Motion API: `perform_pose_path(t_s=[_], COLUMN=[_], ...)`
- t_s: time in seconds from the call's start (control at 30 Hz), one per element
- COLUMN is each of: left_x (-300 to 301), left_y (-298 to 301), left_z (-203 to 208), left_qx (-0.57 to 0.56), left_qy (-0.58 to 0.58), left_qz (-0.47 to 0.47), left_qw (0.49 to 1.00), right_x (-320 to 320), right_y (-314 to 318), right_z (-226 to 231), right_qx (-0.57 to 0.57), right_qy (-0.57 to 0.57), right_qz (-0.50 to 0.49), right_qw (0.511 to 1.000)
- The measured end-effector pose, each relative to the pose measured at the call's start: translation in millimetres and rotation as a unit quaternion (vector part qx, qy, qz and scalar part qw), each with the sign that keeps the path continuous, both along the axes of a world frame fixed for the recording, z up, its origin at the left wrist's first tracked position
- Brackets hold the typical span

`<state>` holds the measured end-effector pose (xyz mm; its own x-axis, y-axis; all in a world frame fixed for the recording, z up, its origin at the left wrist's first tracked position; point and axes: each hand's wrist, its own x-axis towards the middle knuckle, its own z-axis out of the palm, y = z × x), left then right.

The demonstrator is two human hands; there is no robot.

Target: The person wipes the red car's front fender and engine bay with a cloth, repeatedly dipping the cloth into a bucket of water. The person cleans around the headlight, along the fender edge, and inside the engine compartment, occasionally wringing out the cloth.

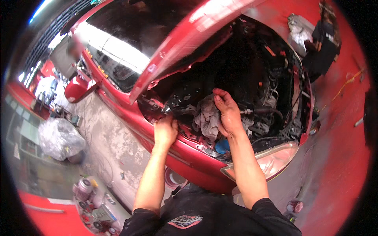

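Note:
I lean over the open engine bay (232,67) of a red car. A crumpled grey rag (207,118) is held in my right hand (229,114), bunched against the palm and hanging over the bay's near side. The thumb and forefinger of that hand point up, above the cloth. My left hand (165,130) rests at the inner edge of the red fender (189,151), fingers curled down beside a shiny metal piece (167,109). Its fingertips are hidden, so what they grip cannot be made out. Below the rag sits a round blue cap (222,146), near my right wrist.
The raised red hood (173,47) slants over the bay. A headlight (280,160) lies right of my right forearm. At left are a side mirror (78,89), a clear plastic bag (61,138) and a machine with a motor (84,188). Dark cloth (321,51) lies at the far right.

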<state>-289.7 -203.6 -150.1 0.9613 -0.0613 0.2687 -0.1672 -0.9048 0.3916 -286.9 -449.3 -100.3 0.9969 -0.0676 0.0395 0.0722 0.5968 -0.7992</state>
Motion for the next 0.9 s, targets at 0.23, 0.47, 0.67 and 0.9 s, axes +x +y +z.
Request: perform_pose_path(t_s=[0.23,0.47,0.67,0.9], left_x=[-9.3,-10.2,-5.5,-7.0], left_y=[12.7,17.5,20.3,19.6], left_z=[-24.9,-25.1,-26.0,-27.1], left_qx=[-0.051,-0.130,-0.168,-0.183], left_qy=[-0.198,-0.227,-0.232,-0.208], left_qz=[-0.015,-0.007,0.000,0.008], left_qw=[0.979,0.965,0.958,0.961], right_x=[32.2,91.6,151.8,176.9], right_y=[78.6,155.2,183.0,225.7], right_z=[17.3,-44.6,-58.7,-86.9], right_qx=[-0.222,-0.560,-0.723,-0.785], right_qy=[-0.177,-0.157,-0.485,-0.396], right_qz=[-0.219,0.048,0.142,0.121], right_qw=[0.933,0.812,0.471,0.460])
